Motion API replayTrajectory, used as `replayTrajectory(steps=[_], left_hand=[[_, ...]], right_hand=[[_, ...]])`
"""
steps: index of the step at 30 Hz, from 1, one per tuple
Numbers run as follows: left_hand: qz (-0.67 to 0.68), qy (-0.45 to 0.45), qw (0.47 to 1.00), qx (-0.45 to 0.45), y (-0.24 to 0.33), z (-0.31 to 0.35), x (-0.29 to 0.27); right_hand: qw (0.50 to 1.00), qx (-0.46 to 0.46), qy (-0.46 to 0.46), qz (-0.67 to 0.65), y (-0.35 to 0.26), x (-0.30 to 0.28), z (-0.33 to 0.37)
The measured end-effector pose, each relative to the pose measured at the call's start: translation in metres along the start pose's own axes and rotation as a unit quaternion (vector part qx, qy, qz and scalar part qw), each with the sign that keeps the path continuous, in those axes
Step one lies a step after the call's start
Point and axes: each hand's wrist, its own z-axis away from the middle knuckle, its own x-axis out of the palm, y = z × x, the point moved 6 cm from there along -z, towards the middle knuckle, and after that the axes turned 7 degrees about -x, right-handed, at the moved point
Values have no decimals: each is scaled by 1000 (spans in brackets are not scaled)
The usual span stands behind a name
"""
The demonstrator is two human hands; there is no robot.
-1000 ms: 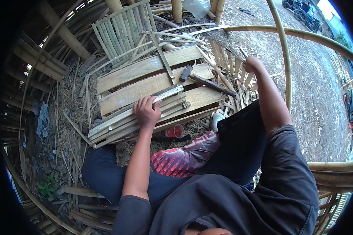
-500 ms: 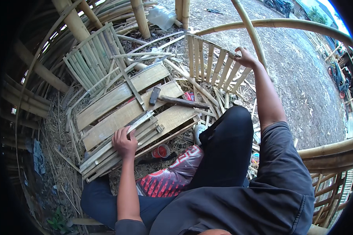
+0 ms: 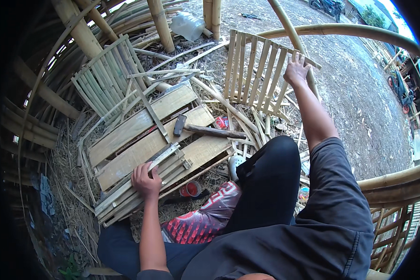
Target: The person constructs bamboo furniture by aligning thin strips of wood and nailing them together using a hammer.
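My left hand (image 3: 146, 179) has its fingers curled over a stack of thin bamboo slats or slatted frames (image 3: 126, 195), lying at the near edge of a low plank platform (image 3: 126, 158). To the right, my right arm reaches far out. My right hand (image 3: 297, 70) holds the top rail of a slatted bamboo panel (image 3: 252, 70), its fingertips over the rail near the right end. This panel stands roughly upright on the scrap-strewn ground. A hammer (image 3: 210, 130) with a dark head and wooden handle lies across the planks, between my hands.
Another slatted panel (image 3: 105, 77) leans at the back left near bamboo posts (image 3: 161, 25). A red cup (image 3: 190, 189) sits by my leg. Bamboo offcuts (image 3: 261, 126) litter the ground. A clear plastic jug (image 3: 187, 25) lies behind. A curved bamboo pole (image 3: 340, 29) crosses the far right.
My right hand has moved slightly up in view, and the panel's top rail has risen and shifted right, so its slats show more fully. My left hand stays on the stack.
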Motion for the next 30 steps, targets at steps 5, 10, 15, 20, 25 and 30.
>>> replayTrajectory(steps=[5,10,15,20,25,30], left_hand=[[20,-3,1000,1,8,-3,6],[-1,18,1000,11,-6,-2,-5],[-18,36,999,30,-4,5,-4],[-34,36,998,24,3,4,-1],[-26,55,998,30,1,3,-4],[-28,42,998,34,0,5,-1]], right_hand=[[954,-93,-76,-274,-64,-35,10],[828,-317,-87,-455,-208,-147,150],[775,-398,-222,-439,-290,-136,282],[733,-359,-214,-537,-317,-93,311],[681,-325,-253,-605,-329,-91,317],[606,-244,-328,-682,-336,-79,328]])
